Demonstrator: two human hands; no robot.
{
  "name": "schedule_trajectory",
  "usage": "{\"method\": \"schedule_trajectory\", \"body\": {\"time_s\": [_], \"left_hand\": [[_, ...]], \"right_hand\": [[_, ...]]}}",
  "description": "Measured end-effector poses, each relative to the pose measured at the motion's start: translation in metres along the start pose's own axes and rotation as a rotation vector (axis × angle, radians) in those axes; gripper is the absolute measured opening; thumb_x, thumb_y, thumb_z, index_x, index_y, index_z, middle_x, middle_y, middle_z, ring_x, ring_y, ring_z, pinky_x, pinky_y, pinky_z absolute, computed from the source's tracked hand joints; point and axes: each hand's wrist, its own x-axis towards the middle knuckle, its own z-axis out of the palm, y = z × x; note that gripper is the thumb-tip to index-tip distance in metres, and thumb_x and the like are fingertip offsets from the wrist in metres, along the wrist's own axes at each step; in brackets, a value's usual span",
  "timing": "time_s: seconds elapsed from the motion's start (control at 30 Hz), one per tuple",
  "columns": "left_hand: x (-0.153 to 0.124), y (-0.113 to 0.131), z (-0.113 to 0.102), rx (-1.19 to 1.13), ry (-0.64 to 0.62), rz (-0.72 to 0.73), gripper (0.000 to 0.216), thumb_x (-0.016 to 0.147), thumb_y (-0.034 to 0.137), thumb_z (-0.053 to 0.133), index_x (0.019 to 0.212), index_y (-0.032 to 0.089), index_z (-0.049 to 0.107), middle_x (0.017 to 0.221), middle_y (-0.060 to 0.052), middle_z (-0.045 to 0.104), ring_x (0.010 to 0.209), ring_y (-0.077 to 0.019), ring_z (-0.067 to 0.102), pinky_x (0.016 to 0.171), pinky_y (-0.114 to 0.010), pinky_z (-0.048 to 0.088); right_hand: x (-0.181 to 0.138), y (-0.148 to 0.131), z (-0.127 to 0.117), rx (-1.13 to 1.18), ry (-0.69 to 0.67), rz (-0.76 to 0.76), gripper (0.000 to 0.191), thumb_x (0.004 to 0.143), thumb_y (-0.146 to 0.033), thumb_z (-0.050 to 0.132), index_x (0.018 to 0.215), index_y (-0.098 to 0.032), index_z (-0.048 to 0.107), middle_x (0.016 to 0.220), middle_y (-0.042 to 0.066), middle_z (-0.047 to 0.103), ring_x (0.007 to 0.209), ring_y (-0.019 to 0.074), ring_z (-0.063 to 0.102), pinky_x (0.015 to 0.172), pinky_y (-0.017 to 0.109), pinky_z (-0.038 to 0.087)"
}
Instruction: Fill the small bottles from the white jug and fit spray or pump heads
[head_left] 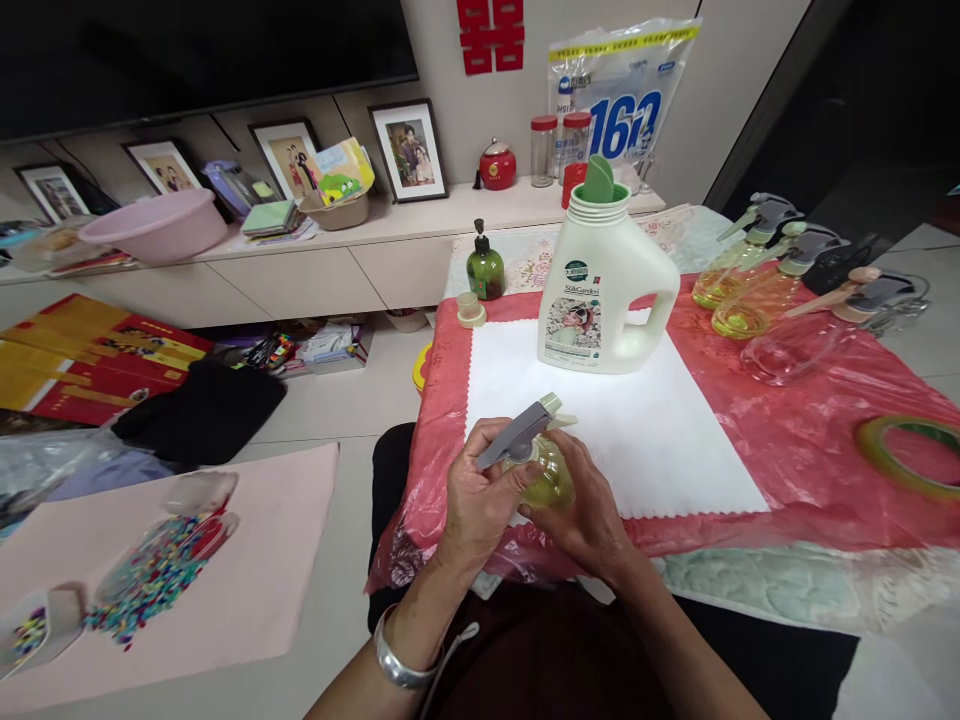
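Note:
Over the near edge of the white sheet (660, 450) I hold a small spray bottle (551, 475) with a grey trigger head and yellowish liquid inside. My left hand (480, 490) is closed round its neck, just under the sprayer head. My right hand (589, 500) wraps the bottle's body from the other side. Beyond my hands stands a large pale detergent jug (600, 290) without a cap, its green spout (598, 180) showing. A pale cap (471, 310) sits on the red cover, near a green pump bottle (486, 268).
Several spray bottles (795, 345) stand along the right of the red plastic cover (720, 300). A roll of tape (892, 455) lies at the right edge. Colourful beads (150, 590) are spilled on a pink mat (277, 540) at left. A pink basin (161, 225) rests on the cabinet.

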Motion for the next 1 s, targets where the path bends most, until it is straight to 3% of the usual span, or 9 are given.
{"method": "schedule_trajectory", "body": {"time_s": [0.13, 0.27, 0.33, 0.47, 0.67, 0.83, 1.0], "left_hand": [[-0.003, -0.001, -0.004, -0.013, -0.068, 0.029, 0.059, 0.070, 0.037, 0.086, 0.121, 0.024, 0.060, 0.109, -0.005, 0.074, 0.091, -0.0185, 0.071, 0.081, -0.029, 0.056], [-0.005, -0.005, -0.006, -0.089, -0.174, 0.005, 0.054, 0.082, 0.038, 0.077, 0.130, 0.026, 0.055, 0.120, -0.007, 0.073, 0.108, -0.0210, 0.069, 0.095, -0.034, 0.054], [-0.005, -0.006, -0.005, -0.132, -0.188, -0.030, 0.051, 0.078, 0.039, 0.081, 0.122, 0.026, 0.059, 0.119, -0.006, 0.073, 0.109, -0.0214, 0.069, 0.096, -0.035, 0.054], [-0.001, -0.005, 0.002, -0.105, -0.104, -0.028, 0.046, 0.063, 0.036, 0.091, 0.099, 0.024, 0.065, 0.099, -0.002, 0.074, 0.091, -0.0170, 0.067, 0.084, -0.030, 0.054], [0.002, 0.001, 0.003, 0.004, -0.045, 0.014, 0.036, 0.063, 0.033, 0.090, 0.089, 0.022, 0.068, 0.094, 0.000, 0.070, 0.087, -0.0158, 0.064, 0.084, -0.029, 0.053], [0.002, 0.004, -0.003, -0.035, -0.105, 0.018, 0.054, 0.066, 0.031, 0.089, 0.113, 0.023, 0.065, 0.098, -0.003, 0.076, 0.087, -0.0168, 0.069, 0.079, -0.027, 0.055], [0.002, 0.001, -0.006, -0.060, -0.194, 0.030, 0.060, 0.076, 0.033, 0.083, 0.129, 0.024, 0.057, 0.109, -0.006, 0.076, 0.098, -0.0183, 0.071, 0.087, -0.028, 0.055]], "right_hand": [[0.001, 0.001, 0.001, 0.000, 0.007, -0.021, 0.075, 0.079, -0.027, 0.073, 0.144, -0.025, 0.036, 0.136, 0.010, 0.053, 0.126, 0.0263, 0.051, 0.105, 0.044, 0.049], [0.000, 0.002, 0.001, -0.006, 0.027, -0.008, 0.074, 0.079, -0.027, 0.073, 0.143, -0.025, 0.036, 0.136, 0.011, 0.052, 0.126, 0.0262, 0.052, 0.103, 0.043, 0.050], [0.000, 0.002, 0.000, -0.007, 0.023, -0.002, 0.074, 0.079, -0.028, 0.073, 0.143, -0.025, 0.036, 0.135, 0.010, 0.052, 0.124, 0.0257, 0.053, 0.102, 0.042, 0.051], [0.000, 0.000, -0.001, -0.014, 0.013, -0.029, 0.075, 0.080, -0.027, 0.074, 0.144, -0.027, 0.035, 0.135, 0.010, 0.052, 0.124, 0.0251, 0.052, 0.104, 0.042, 0.050], [0.001, -0.001, -0.001, -0.016, 0.004, -0.010, 0.076, 0.079, -0.027, 0.075, 0.144, -0.026, 0.037, 0.136, 0.010, 0.051, 0.126, 0.0250, 0.051, 0.105, 0.042, 0.049], [0.000, 0.001, 0.000, 0.013, 0.009, -0.030, 0.077, 0.077, -0.022, 0.074, 0.144, -0.027, 0.035, 0.136, 0.008, 0.051, 0.126, 0.0241, 0.050, 0.106, 0.041, 0.048], [-0.001, 0.003, 0.001, 0.017, 0.015, -0.021, 0.078, 0.076, -0.022, 0.075, 0.143, -0.028, 0.036, 0.136, 0.007, 0.051, 0.125, 0.0231, 0.050, 0.106, 0.039, 0.047]]}}
